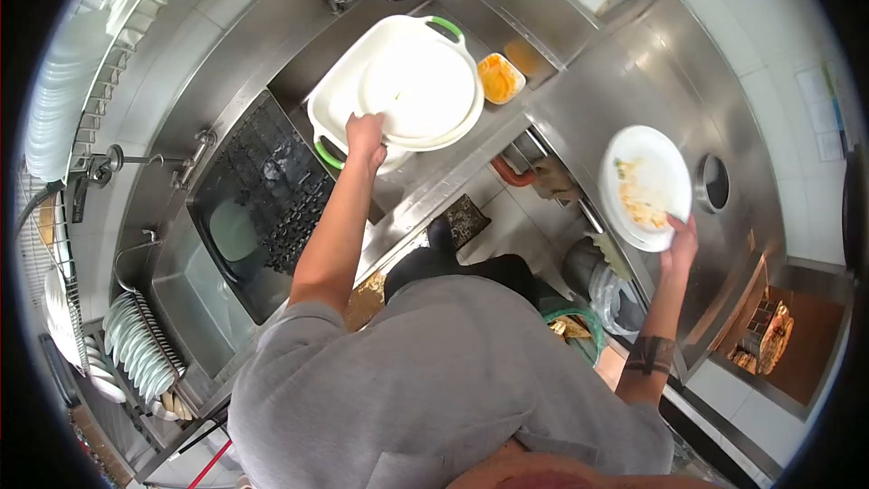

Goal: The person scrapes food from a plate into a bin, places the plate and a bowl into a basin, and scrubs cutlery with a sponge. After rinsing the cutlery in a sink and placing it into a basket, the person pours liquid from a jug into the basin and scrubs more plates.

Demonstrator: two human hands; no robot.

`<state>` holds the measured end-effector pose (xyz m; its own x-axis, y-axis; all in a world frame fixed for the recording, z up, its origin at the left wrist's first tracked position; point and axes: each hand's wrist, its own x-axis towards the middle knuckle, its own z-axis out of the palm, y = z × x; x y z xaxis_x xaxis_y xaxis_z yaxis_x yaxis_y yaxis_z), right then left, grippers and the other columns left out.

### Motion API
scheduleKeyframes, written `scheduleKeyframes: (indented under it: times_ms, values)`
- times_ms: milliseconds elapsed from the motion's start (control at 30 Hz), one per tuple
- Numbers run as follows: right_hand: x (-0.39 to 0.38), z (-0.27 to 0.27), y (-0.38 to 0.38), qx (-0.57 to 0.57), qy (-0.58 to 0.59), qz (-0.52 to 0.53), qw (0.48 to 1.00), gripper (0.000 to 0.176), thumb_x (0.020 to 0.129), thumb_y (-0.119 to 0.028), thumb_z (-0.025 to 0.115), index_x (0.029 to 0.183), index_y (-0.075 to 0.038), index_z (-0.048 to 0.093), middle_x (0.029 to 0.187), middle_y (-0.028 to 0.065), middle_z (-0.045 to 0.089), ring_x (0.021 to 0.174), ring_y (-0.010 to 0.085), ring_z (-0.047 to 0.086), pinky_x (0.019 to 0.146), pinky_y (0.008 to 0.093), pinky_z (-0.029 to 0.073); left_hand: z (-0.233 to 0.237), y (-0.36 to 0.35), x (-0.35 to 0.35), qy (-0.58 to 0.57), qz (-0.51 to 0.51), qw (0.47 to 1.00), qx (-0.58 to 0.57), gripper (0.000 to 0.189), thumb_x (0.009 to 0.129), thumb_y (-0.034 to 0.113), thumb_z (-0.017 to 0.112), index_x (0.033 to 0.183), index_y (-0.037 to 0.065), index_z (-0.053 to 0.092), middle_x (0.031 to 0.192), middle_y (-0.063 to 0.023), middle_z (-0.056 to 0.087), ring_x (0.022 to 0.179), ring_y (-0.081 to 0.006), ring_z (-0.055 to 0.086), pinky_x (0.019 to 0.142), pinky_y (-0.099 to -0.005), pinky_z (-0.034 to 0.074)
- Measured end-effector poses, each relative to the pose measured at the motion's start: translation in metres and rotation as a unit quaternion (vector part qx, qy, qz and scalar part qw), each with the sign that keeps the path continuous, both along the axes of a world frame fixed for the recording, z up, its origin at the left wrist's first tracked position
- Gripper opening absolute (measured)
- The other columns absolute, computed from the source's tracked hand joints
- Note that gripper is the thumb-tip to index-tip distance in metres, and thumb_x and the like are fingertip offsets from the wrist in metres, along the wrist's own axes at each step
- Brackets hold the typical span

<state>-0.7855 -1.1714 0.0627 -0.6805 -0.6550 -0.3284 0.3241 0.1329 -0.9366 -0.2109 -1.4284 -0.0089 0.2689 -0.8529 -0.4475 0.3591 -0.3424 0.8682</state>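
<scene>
My left hand (367,138) grips the near edge of a white plate (416,91), which lies in a white tub with green handles (324,109) over the sink. At the right, my right hand (683,240) is closed on the rim of another white plate (665,163), tilted above the steel counter. Yellow and orange food scraps (638,199) cling to that plate. Beside the tub stands a small white dish with orange residue (500,79).
Below the right counter is a bin with a green rim (593,335). A round hole (713,183) opens in the steel counter (625,63). Left are a black mat (272,181), a basin (195,308) and racked plates (140,340).
</scene>
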Motion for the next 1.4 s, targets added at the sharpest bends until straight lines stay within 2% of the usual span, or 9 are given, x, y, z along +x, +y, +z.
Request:
scheduleKeyframes:
  times_ms: [233,433,567,767,967,1067,1167,1233,1400]
  values:
    - [0.163,0.0,-0.195,0.017,-0.007,0.224,0.975,0.053,0.081,0.012,0.057,0.134,0.007,0.052,0.124,0.0226,0.065,0.112,0.0334,0.067,0.096,0.0428,0.056,-0.123,-0.043,0.082,-0.119,0.154,0.979,0.054,0.055,0.085,-0.002,0.05,0.139,-0.012,0.045,0.13,-0.0281,0.062,0.113,-0.039,0.066,0.099,-0.0401,0.052]
    - [0.27,-0.051,-0.342,0.011,0.028,0.358,0.933,0.05,0.077,0.011,0.055,0.127,0.01,0.055,0.113,0.0222,0.067,0.103,0.0325,0.07,0.091,0.0421,0.058,-0.093,-0.049,0.063,-0.202,0.14,0.956,0.158,0.064,0.084,0.001,0.054,0.145,-0.012,0.041,0.14,-0.0331,0.055,0.127,-0.0429,0.059,0.107,-0.0417,0.047]
    - [0.344,-0.103,-0.407,0.056,0.001,0.408,0.911,0.054,0.079,0.011,0.053,0.133,0.013,0.051,0.116,0.0253,0.065,0.099,0.0327,0.07,0.08,0.0408,0.06,-0.165,-0.068,0.06,-0.203,0.208,0.946,0.144,0.059,0.084,0.001,0.056,0.141,-0.011,0.045,0.138,-0.0312,0.054,0.127,-0.041,0.057,0.106,-0.0414,0.048]
    - [0.392,-0.18,-0.455,0.153,0.105,0.49,0.852,0.063,0.083,0.006,0.052,0.146,0.008,0.043,0.127,0.0239,0.062,0.11,0.0319,0.066,0.088,0.0395,0.056,-0.2,-0.071,0.055,0.02,0.278,0.949,0.148,0.056,0.091,0.008,0.052,0.143,-0.01,0.041,0.14,-0.025,0.052,0.123,-0.0335,0.058,0.104,-0.0393,0.048]
    - [0.407,-0.246,-0.468,0.14,0.054,0.529,0.836,0.065,0.085,0.001,0.054,0.149,0.004,0.04,0.13,0.0247,0.061,0.121,0.0325,0.061,0.099,0.0402,0.05,-0.195,-0.08,0.056,-0.042,0.205,0.959,0.189,0.074,0.097,0.043,0.064,0.14,-0.013,0.043,0.138,-0.0303,0.055,0.124,-0.0374,0.06,0.105,-0.0423,0.048]
    - [0.415,-0.252,-0.463,0.12,0.211,0.569,0.785,0.06,0.087,-0.003,0.057,0.145,0.004,0.043,0.131,0.0272,0.061,0.121,0.0382,0.061,0.102,0.0427,0.049,-0.186,-0.071,0.035,-0.414,-0.047,0.86,0.293,0.091,0.092,0.063,0.061,0.138,-0.013,0.046,0.141,-0.0371,0.053,0.132,-0.0457,0.055,0.107,-0.0473,0.047]
    - [0.418,-0.233,-0.465,0.143,0.357,0.598,0.703,0.051,0.091,-0.011,0.062,0.138,0.003,0.049,0.129,0.0284,0.061,0.121,0.0426,0.06,0.104,0.0453,0.048,-0.181,-0.068,0.037,-0.425,-0.157,0.838,0.304,0.08,0.092,0.049,0.066,0.139,-0.013,0.045,0.135,-0.0337,0.059,0.125,-0.0463,0.059,0.106,-0.0473,0.048]
    - [0.416,-0.188,-0.479,0.162,0.468,0.661,0.564,0.047,0.096,-0.019,0.063,0.135,0.004,0.051,0.127,0.028,0.062,0.12,0.0435,0.06,0.105,0.047,0.047,-0.206,-0.067,0.045,-0.416,-0.123,0.844,0.317,0.072,0.091,0.039,0.067,0.137,-0.013,0.046,0.132,-0.0323,0.061,0.123,-0.0463,0.06,0.105,-0.0477,0.048]
    - [0.419,-0.231,-0.509,-0.116,0.559,0.514,0.64,0.051,0.098,-0.031,0.062,0.145,-0.013,0.055,0.14,0.0274,0.056,0.129,0.0444,0.054,0.113,0.0466,0.04,-0.227,-0.068,0.017,-0.432,0.12,0.84,0.304,0.055,0.088,0.017,0.067,0.132,-0.01,0.05,0.122,-0.0302,0.065,0.118,-0.0456,0.062,0.102,-0.0482,0.05]
